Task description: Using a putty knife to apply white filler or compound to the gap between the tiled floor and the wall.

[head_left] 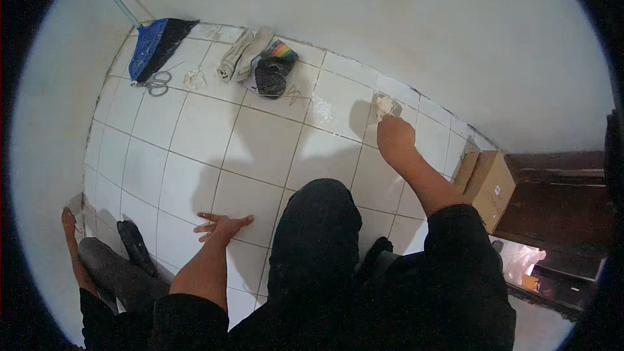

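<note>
My left hand (221, 227) rests on the white tiled floor (195, 123), fingers spread and holding nothing. My right hand (396, 133) is closed on what looks like a scraper (383, 105), mostly hidden by the fist, with crumbly off-white material on it. It is low over the tiles near the back wall. White flakes (322, 109) lie on a tile to its left.
Along the back wall are a blue dustpan (149, 49), scissors (158, 84), and cloths with a black bundle (273, 77). A cardboard box (487, 192) stands by a dark doorway on the right. Another person's hand (69, 220) and leg (110, 266) are at far left.
</note>
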Demonstrator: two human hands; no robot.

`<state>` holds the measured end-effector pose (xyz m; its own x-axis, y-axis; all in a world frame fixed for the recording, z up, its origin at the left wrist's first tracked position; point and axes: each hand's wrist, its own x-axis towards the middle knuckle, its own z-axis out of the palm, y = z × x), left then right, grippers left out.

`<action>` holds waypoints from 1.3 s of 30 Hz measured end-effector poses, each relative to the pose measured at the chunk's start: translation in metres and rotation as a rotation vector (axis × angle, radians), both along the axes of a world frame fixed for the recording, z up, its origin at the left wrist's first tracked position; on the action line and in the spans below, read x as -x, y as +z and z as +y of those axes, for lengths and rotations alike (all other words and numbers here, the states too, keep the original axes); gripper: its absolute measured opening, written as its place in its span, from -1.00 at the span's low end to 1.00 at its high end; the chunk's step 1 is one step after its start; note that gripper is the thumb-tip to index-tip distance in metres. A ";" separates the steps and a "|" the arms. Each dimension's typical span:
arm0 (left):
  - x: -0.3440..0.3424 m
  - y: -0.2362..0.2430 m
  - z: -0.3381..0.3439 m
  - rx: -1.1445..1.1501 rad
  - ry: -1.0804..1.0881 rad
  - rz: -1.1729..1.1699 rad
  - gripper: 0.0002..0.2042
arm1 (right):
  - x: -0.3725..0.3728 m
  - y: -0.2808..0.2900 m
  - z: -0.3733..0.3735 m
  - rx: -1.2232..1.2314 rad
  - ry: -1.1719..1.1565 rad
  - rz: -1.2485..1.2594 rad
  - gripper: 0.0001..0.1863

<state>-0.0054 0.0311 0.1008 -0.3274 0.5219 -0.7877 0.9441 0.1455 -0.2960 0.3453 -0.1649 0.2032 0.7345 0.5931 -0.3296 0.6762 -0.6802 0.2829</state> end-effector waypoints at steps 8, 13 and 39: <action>0.002 0.002 -0.002 0.017 -0.003 -0.003 0.57 | 0.058 -0.022 -0.022 -0.136 -0.034 -0.018 -0.80; 0.006 0.001 0.000 0.030 0.000 -0.002 0.57 | 0.060 0.015 -0.012 -0.042 -0.140 0.080 -0.82; 0.013 -0.015 0.004 0.050 0.113 -0.070 0.57 | 0.077 -0.075 -0.041 -0.733 -0.732 0.074 -0.47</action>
<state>-0.0182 0.0347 0.0856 -0.3254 0.4445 -0.8346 0.9410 0.2387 -0.2398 0.2679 -0.2059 0.1279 0.9885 0.0827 -0.1267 0.0268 -0.9199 -0.3913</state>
